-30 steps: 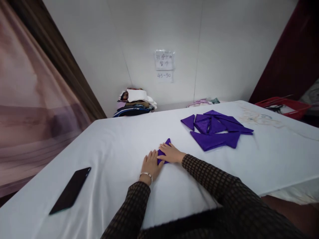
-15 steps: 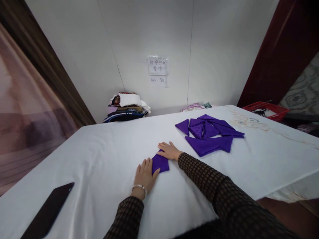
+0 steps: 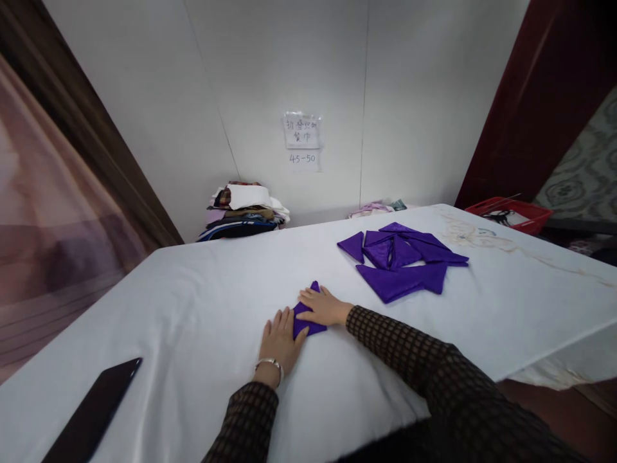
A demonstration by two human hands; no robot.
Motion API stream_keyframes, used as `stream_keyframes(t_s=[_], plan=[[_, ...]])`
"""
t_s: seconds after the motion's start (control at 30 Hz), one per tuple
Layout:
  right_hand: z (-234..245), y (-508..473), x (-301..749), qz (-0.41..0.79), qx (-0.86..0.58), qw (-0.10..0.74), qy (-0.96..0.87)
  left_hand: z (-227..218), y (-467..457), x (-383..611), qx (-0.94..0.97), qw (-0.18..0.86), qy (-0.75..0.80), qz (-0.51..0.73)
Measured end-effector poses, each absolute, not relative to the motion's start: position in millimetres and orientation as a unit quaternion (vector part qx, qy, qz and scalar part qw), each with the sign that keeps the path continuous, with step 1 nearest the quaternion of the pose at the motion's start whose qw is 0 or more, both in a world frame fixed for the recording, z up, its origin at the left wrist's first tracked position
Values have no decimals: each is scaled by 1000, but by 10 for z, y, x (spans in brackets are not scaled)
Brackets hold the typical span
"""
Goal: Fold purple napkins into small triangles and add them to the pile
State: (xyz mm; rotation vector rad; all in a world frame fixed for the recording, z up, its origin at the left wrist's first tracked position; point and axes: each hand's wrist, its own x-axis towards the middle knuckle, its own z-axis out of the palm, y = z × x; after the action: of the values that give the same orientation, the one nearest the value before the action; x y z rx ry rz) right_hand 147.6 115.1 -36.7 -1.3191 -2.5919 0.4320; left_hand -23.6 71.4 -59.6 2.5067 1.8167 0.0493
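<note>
A small folded purple cloth [image 3: 305,323] lies on the white table [image 3: 193,302] in front of me. My left hand [image 3: 278,337] lies flat, fingers stretched out, touching the cloth's left edge. My right hand [image 3: 322,306] rests flat on top of the cloth, pressing it down, fingers extended. A bracelet sits on my left wrist. Further right and back lies a pile of several folded purple cloth triangles [image 3: 402,259].
A black phone [image 3: 91,415] lies near the table's front left edge. A stack of folded clothes [image 3: 243,209] sits at the back by the wall, under a paper sign [image 3: 302,130]. A red basket [image 3: 508,213] stands at the far right. A curtain hangs at left.
My right hand slid back onto the purple cloth, covering more of it. My left hand stays at its left edge. The view shifted slightly.
</note>
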Motion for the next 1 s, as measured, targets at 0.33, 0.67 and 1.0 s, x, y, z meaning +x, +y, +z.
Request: stream_keyframes(t_s=[0.33, 0.67, 1.0], plan=[[-403, 1539, 1718, 105, -508, 105, -849, -588, 709, -240, 810, 31, 585, 23], [-244, 1720, 1787, 72, -496, 37, -864, -566, 689, -218, 807, 51, 587, 36], [-108, 2025, 1623, 97, -514, -87, -848, -570, 653, -230, 806, 79, 582, 70]])
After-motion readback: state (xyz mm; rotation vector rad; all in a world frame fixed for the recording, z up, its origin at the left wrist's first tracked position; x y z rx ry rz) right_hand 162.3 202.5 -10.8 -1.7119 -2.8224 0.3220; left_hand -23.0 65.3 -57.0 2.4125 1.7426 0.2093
